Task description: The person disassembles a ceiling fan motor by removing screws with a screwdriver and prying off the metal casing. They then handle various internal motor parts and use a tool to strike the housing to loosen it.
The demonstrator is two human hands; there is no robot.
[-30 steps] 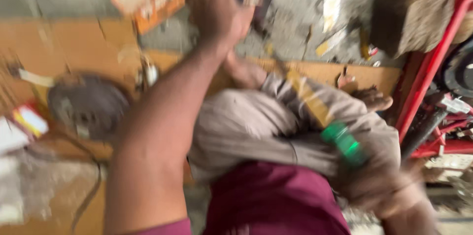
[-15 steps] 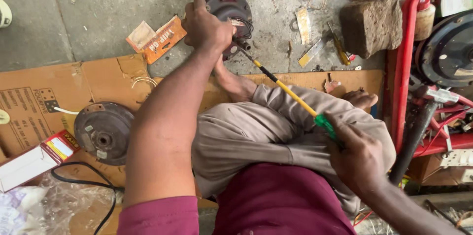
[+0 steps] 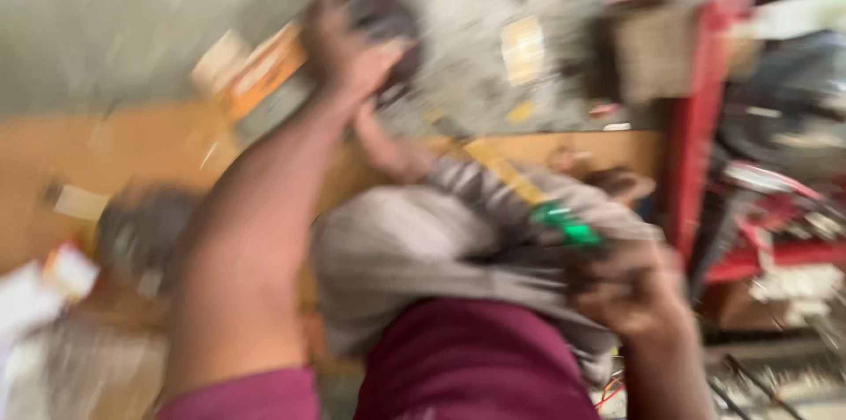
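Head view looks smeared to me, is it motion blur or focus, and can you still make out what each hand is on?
Head view: motion blur, streaked across the whole frame, daylight even, no glare. Left hand rests on a dark round part on the floor; right hand grips a green-handled screwdriver, its yellow shaft barely traceable. Fine detail unreadable.

I see a yellow screwdriver shaft with a green handle, grey trousers, a maroon shirt, a red metal frame, brown cardboard and an orange box.
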